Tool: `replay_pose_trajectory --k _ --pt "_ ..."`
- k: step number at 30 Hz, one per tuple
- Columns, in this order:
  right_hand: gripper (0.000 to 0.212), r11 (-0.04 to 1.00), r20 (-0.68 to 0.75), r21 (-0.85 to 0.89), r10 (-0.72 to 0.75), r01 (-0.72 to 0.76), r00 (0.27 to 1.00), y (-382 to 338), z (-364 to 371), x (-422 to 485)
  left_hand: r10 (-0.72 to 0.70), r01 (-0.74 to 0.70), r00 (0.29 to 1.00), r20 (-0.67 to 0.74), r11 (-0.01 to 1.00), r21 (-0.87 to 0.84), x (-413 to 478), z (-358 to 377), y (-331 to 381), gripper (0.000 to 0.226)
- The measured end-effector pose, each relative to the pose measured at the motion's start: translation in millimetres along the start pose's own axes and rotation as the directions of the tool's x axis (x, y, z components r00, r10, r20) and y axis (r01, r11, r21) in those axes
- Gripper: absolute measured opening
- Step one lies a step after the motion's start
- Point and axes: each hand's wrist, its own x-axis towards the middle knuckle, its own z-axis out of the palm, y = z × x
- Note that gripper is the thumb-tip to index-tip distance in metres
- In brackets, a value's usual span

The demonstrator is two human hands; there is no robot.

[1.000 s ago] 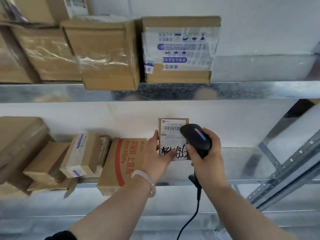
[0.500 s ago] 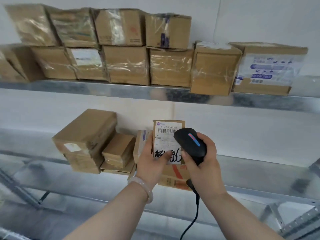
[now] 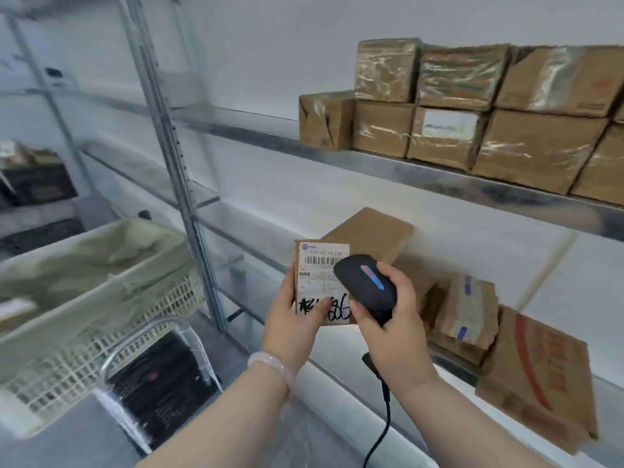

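My left hand (image 3: 293, 320) holds a small cardboard parcel (image 3: 319, 278) upright, thumb pressed on its white shipping label with a barcode and black handwriting. My right hand (image 3: 393, 320) grips a black corded barcode scanner (image 3: 366, 287), whose head covers the label's right side. A pale bracelet (image 3: 271, 364) sits on my left wrist. Both hands are held in front of the lower metal shelf.
Taped cardboard boxes (image 3: 472, 106) line the upper metal shelf (image 3: 405, 172). More boxes (image 3: 466, 309) and a red-printed carton (image 3: 540, 376) lie on the lower shelf. A shelf upright (image 3: 175, 170) stands left of centre. A cream basket cart (image 3: 84, 288) is at the left.
The view has swung to the left, so the shelf boxes moved right and the basket cart came into view. Both hands keep the same hold on parcel and scanner.
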Motion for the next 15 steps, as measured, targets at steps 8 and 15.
replay_pose_trajectory --k 8,15 --pt "0.059 0.993 0.249 0.114 -0.023 -0.006 0.968 -28 140 -19 -0.063 0.088 0.955 -0.289 0.993 0.074 -9 -150 -27 0.073" --pt "0.056 0.993 0.399 0.120 -0.048 -0.001 0.916 -46 211 -27 -0.087 0.155 0.873 -0.480 0.982 0.105 -13 -232 -38 0.073"
